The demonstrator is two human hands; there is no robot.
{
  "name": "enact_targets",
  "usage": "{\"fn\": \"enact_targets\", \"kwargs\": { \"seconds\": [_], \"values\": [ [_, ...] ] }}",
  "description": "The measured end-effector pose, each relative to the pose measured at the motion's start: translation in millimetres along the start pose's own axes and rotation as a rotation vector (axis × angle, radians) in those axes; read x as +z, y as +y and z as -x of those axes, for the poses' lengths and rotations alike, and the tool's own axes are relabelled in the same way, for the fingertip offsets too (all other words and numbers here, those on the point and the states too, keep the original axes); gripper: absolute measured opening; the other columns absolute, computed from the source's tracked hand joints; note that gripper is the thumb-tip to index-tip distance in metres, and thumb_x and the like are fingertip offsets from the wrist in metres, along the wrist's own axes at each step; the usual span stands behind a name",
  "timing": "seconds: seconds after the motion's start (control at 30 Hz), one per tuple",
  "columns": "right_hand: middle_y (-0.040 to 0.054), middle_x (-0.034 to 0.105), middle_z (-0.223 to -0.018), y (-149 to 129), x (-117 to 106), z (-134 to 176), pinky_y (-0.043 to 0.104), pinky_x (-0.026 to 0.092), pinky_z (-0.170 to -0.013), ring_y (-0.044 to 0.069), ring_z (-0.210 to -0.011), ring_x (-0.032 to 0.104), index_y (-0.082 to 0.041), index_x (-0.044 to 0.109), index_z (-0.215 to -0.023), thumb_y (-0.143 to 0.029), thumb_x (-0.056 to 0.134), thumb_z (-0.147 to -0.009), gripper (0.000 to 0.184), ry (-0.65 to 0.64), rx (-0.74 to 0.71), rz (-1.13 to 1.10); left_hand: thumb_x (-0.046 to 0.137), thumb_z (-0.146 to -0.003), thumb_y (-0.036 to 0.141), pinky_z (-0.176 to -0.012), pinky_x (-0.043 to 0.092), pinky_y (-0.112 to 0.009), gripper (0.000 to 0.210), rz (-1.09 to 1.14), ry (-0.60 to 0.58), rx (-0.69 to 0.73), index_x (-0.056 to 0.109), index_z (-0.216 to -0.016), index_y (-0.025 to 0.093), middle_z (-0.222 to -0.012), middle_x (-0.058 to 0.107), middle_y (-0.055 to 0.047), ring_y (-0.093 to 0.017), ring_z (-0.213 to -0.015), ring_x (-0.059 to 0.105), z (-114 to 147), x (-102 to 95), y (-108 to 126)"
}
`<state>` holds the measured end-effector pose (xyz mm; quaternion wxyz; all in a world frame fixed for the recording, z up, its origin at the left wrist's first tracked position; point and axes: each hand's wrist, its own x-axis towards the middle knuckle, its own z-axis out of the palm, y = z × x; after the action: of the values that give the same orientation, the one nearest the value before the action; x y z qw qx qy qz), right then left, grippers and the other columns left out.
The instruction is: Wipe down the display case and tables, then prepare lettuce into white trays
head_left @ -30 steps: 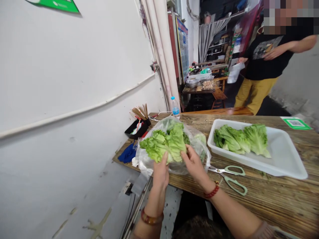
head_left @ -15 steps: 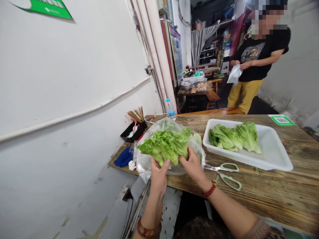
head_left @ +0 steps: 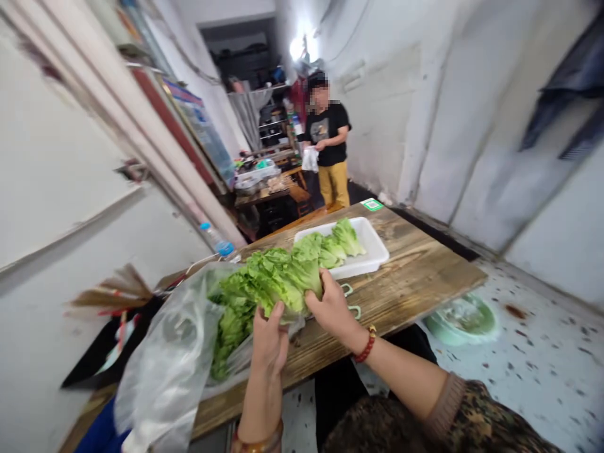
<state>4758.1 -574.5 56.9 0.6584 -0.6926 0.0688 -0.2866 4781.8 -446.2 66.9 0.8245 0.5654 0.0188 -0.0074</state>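
Observation:
Both my hands grip a bunch of green lettuce point(head_left: 278, 277) over the near edge of the table. My left hand point(head_left: 270, 336) has its thumb and fingers closed on the lower left part. Around the right end of the leaves closes my right hand point(head_left: 333, 308). Under and left of the bunch lies a clear plastic bag point(head_left: 165, 352) with darker green leaves showing at its mouth. Behind the held bunch is a white tray point(head_left: 377, 255) with more lettuce point(head_left: 348, 238) inside. Green scissor handles point(head_left: 353, 311) stick out beside my right hand, the blades hidden.
A water bottle point(head_left: 219, 242) stands at the wall side, near a black box point(head_left: 106, 346) with sticks. A green tub point(head_left: 465, 318) sits on the floor to the right. Across the wooden table point(head_left: 401, 270), a person point(head_left: 330, 138) stands holding a white bag.
My view has swung to the right and tilted. The lettuce in my hands has come closer to the tray, partly covering its left end. The person still holds the white bag.

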Motion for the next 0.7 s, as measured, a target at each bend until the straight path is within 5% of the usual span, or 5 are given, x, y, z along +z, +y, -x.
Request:
{"fn": "enact_targets", "kwargs": {
  "seconds": [0.13,0.23,0.5,0.7],
  "values": [
    [0.0014,0.062,-0.087,4,-53,-7,0.032,0.046,-0.078,0.02,-0.08,0.057,-0.023,0.055,-0.099,-0.018,0.051,-0.071,0.028,0.106,-0.047,0.072,0.086,-0.057,0.025,-0.07,0.055,-0.026,0.048,-0.005,-0.182,-0.067,0.064,-0.1,0.023,-0.095,0.075,0.0,-0.015,-0.079,0.069,-1,50.2,-20],
    [0.0002,0.06,-0.084,9,-74,-22,0.031,0.046,-0.075,0.019,-0.077,0.055,-0.023,0.053,-0.094,-0.018,0.05,-0.071,0.024,0.204,-0.008,0.025,0.084,-0.06,0.023,-0.073,0.054,-0.027,0.049,0.037,-0.208,-0.074,0.063,-0.105,0.025,-0.096,0.075,0.001,-0.015,-0.079,0.069,-6,83.7,-33],
    [0.0002,0.063,-0.089,61,-66,-110,0.028,0.051,-0.076,0.017,-0.083,0.057,-0.022,0.05,-0.098,-0.02,0.046,-0.07,0.028,0.306,0.296,-0.406,0.075,-0.07,0.024,-0.081,0.055,-0.031,0.048,0.022,-0.077,-0.104,0.062,-0.116,0.026,-0.111,0.073,-0.003,-0.021,-0.098,0.068,-81,142.9,-65],
    [0.0014,0.063,-0.091,81,-70,-195,0.032,0.049,-0.081,0.018,-0.085,0.058,-0.024,0.05,-0.095,-0.022,0.049,-0.069,0.026,0.365,0.438,-0.26,0.076,-0.069,0.025,-0.08,0.054,-0.029,0.041,-0.087,0.037,-0.171,0.065,-0.108,0.027,-0.106,0.074,-0.001,-0.018,-0.093,0.069,-142,196.5,-64]
  ]
}}
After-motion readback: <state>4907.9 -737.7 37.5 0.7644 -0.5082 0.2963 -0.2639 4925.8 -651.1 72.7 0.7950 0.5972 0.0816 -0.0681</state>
